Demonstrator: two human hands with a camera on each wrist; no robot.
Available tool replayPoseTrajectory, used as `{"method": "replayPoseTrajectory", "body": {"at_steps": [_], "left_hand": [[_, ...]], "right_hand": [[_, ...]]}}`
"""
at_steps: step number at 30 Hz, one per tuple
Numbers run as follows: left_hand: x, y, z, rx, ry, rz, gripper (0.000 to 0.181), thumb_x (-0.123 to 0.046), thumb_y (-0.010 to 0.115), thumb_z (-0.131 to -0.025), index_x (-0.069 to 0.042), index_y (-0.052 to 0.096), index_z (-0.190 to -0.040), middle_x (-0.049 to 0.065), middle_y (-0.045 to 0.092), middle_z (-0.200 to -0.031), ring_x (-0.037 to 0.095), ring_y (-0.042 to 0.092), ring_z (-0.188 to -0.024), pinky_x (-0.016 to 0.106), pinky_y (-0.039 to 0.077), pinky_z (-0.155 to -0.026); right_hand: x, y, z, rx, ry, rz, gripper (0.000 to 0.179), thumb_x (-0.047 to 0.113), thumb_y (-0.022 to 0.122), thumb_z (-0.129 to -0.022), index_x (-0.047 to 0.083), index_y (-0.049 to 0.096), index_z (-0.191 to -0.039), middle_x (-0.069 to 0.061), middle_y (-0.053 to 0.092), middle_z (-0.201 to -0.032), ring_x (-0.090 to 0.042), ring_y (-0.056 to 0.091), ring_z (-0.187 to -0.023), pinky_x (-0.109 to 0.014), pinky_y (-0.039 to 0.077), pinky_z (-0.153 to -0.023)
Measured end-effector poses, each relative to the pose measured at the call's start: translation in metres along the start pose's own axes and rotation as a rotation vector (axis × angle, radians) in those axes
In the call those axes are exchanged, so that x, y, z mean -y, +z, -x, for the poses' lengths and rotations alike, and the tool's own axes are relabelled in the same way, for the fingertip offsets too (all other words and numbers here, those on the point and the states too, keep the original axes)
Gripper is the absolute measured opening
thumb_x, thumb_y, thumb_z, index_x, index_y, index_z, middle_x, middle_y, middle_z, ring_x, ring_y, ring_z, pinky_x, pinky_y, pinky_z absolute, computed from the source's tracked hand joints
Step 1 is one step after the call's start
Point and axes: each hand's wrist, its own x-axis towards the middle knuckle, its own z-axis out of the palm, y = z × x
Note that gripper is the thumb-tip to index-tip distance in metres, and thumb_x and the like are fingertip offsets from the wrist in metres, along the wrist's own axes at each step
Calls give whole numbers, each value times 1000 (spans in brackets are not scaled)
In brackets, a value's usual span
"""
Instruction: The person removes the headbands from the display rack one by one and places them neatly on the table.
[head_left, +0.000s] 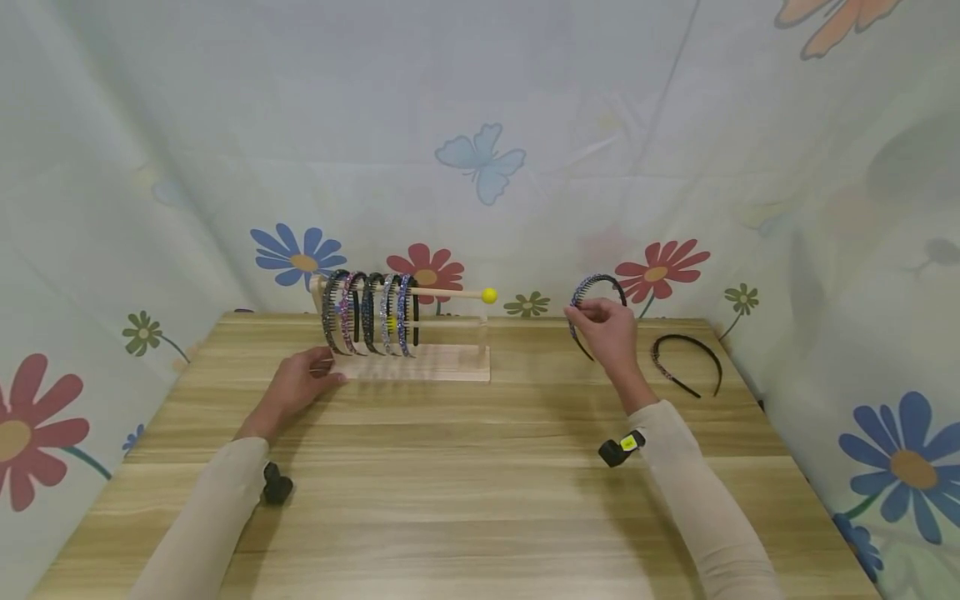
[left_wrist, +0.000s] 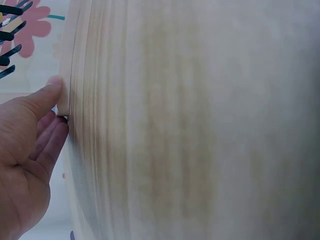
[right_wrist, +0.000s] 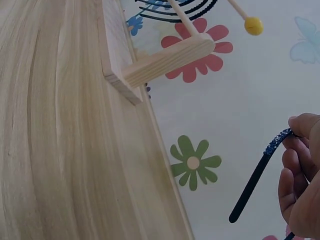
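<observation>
A light wooden headband rack point(head_left: 450, 364) stands at the back of the table, with several beaded headbands point(head_left: 404, 317) hung side by side at its left part. At the left end of its base is my left hand point(head_left: 296, 383); in the left wrist view the thumb point(left_wrist: 52, 87) presses the base's edge and the fingers lie round its corner. To the right of the rack, my right hand point(head_left: 609, 333) holds a black headband with blue beads point(right_wrist: 248, 185) raised above the table, pinched between thumb and fingers at its beaded part. One of its ends points down.
Another black headband point(head_left: 657, 354) with a beaded side lies on the table at the right, beyond my right hand. A yellow ball point(head_left: 489, 295) caps the rack's upper rod at its right end. Behind the table point(head_left: 480, 475) hangs a flowered cloth point(head_left: 570, 108).
</observation>
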Motion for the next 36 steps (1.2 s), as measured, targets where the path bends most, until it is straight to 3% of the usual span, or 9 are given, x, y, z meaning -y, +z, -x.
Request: {"method": "replayPoseTrajectory", "body": {"at_steps": [10, 25, 36], "left_hand": [[-2, -1, 0, 2, -8, 0, 61, -18, 75, -95, 11, 51, -142, 32, 61, -133, 47, 65, -116, 56, 56, -100], [-1, 0, 0, -13, -24, -12, 61, -22, 76, -95, 9, 52, -142, 31, 62, -133, 46, 66, -116, 55, 56, -99], [-2, -2, 1, -5, -5, -15, 61, -21, 76, -95, 10, 52, -141, 31, 62, -133, 46, 66, -115, 56, 57, -98]], "right_hand": [[-16, -1, -1, -11, 39, 27, 36, 38, 81, -89, 6, 77, -105, -13, 76, -100, -17, 70, -88, -21, 55, -71], [-42, -2, -5, -9, 105, 152, 34, 38, 80, -89, 7, 79, -104, -14, 78, -100, -30, 73, -93, -44, 60, -81], [-58, 0, -7, -7, 142, 199, 27, 30, 79, -90, 5, 79, -100, -15, 78, -99, -30, 72, -90, -40, 60, -75]]}}
